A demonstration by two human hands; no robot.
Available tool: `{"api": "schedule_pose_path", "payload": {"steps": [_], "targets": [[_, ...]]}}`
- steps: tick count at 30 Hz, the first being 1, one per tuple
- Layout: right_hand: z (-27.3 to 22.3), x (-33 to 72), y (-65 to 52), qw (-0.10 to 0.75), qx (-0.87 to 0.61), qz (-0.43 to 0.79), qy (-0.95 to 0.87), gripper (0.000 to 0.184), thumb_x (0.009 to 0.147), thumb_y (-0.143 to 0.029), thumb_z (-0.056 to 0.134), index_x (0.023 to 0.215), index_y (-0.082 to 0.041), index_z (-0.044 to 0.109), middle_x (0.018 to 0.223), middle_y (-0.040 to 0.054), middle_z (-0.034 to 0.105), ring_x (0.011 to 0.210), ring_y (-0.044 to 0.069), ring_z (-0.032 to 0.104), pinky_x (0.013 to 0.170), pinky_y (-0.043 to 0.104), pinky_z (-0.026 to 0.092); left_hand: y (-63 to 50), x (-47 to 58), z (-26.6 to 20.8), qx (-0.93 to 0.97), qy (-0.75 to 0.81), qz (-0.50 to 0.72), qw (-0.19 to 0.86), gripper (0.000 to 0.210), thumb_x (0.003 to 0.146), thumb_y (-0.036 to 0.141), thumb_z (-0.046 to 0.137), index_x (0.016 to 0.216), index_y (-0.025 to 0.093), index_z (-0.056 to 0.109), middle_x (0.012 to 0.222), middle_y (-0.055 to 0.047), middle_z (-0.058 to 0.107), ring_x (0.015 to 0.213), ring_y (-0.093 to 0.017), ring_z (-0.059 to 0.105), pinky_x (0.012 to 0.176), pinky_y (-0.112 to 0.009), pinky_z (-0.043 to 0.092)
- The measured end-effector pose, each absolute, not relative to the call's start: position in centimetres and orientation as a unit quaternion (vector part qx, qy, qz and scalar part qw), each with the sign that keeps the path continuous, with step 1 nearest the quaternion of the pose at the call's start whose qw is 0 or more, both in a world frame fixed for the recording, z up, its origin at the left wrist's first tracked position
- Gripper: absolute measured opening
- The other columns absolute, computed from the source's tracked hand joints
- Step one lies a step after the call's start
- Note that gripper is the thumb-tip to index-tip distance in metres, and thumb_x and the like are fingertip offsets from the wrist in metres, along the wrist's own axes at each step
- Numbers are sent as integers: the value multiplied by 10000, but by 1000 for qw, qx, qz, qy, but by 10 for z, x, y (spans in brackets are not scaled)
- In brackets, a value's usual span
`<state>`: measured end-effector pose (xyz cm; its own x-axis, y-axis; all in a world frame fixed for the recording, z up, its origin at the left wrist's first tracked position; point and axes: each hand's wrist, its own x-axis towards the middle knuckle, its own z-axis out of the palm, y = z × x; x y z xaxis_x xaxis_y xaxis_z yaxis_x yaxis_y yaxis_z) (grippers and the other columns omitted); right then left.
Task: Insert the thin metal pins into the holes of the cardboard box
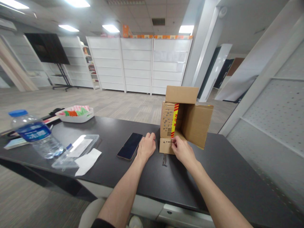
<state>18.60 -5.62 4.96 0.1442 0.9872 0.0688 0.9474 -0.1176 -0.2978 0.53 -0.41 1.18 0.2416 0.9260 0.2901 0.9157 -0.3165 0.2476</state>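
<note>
A cardboard box [166,122] stands on the table with its opening towards me and its flaps spread. Its left panel is dotted with several small holes or studs, and a row of holes runs along the lower front flap [163,146]. My right hand [182,149] is at this flap, thumb and forefinger pinched together; whatever is between them is too small to make out. On the tabletop just below the flap lie several long screws or nails [164,160] side by side. My left hand [146,146] rests on the table with curled fingers, between the box and a dark smartphone [130,146].
To the left are a clear plastic case [83,145], a piece of white paper [87,161] and a water bottle [35,134]. Farther back sits a white tray [78,118] with colourful packets. The black table's [228,171] front edge runs below my forearms.
</note>
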Motion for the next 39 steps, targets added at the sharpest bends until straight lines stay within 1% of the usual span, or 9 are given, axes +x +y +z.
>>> {"api": "schedule_pose_path", "payload": {"steps": [7, 13, 20, 23, 27, 31, 33, 36, 39], "targets": [[53, 185, -55, 129, -750, 55, -647, 135, 985, -263, 490, 1035, -220, 608, 1014, 106, 731, 880, 238, 696, 638, 288, 387, -3, 5, 11, 787, 585, 195, 20, 215, 940, 141, 408, 1055, 237, 564, 1056, -57, 601, 936, -187, 638, 874, -313, 460], [60, 182, -57, 120, -753, 53, -645, 154, 976, -258, 483, 1040, -214, 617, 1028, 107, 735, 899, 238, 694, 649, 287, 392, -4, 5, 13, 789, 584, 192, 12, 228, 941, 139, 399, 1066, 236, 563, 1072, -57, 607, 921, -188, 641, 851, -313, 462], [62, 180, -61, 145, -748, 39, -646, 116, 958, -250, 505, 989, -211, 610, 980, 86, 737, 879, 228, 692, 631, 284, 360, -5, 6, 13, 787, 586, 195, 8, 207, 939, 144, 407, 1046, 234, 560, 1063, -51, 614, 910, -186, 640, 835, -309, 457], [65, 179, -64, 168, -743, 34, -647, 99, 938, -237, 521, 959, -208, 614, 966, 82, 735, 841, 215, 682, 621, 283, 350, -4, 5, 11, 789, 580, 200, 4, 203, 934, 142, 413, 1040, 234, 560, 1053, -49, 612, 911, -187, 639, 839, -310, 456], [67, 179, -66, 217, -721, 41, -657, 77, 884, -174, 532, 906, -202, 600, 943, 68, 719, 807, 193, 648, 620, 274, 347, -4, 5, 11, 789, 581, 200, 9, 211, 935, 140, 410, 1047, 237, 560, 1054, -53, 606, 905, -189, 637, 835, -315, 458], [62, 183, -70, 272, -679, 53, -680, 65, 833, -154, 518, 825, -206, 556, 854, 43, 670, 708, 161, 588, 644, 268, 380, -4, 5, 12, 787, 584, 198, 12, 216, 942, 147, 402, 1054, 239, 562, 1063, -56, 605, 896, -190, 640, 824, -315, 461], [56, 185, -75, 296, -651, 53, -697, 66, 819, -158, 505, 791, -213, 528, 819, 34, 644, 696, 164, 571, 666, 277, 401, -4, 6, 12, 787, 584, 198, 11, 210, 942, 149, 406, 1051, 239, 561, 1064, -55, 607, 900, -189, 641, 829, -315, 461], [45, 186, -85, 336, -621, 51, -706, 49, 827, -188, 502, 794, -223, 511, 773, 26, 620, 706, 180, 571, 679, 289, 419, -4, 6, 12, 788, 583, 198, 10, 205, 942, 147, 409, 1044, 238, 561, 1059, -53, 610, 907, -185, 641, 836, -310, 459], [34, 184, -100, 362, -582, 51, -726, 83, 881, -199, 468, 812, -229, 504, 794, 27, 610, 733, 181, 580, 695, 290, 438, -4, 6, 11, 789, 580, 201, 4, 206, 943, 149, 404, 1043, 235, 561, 1051, -53, 610, 889, -187, 639, 820, -313, 460]]}}
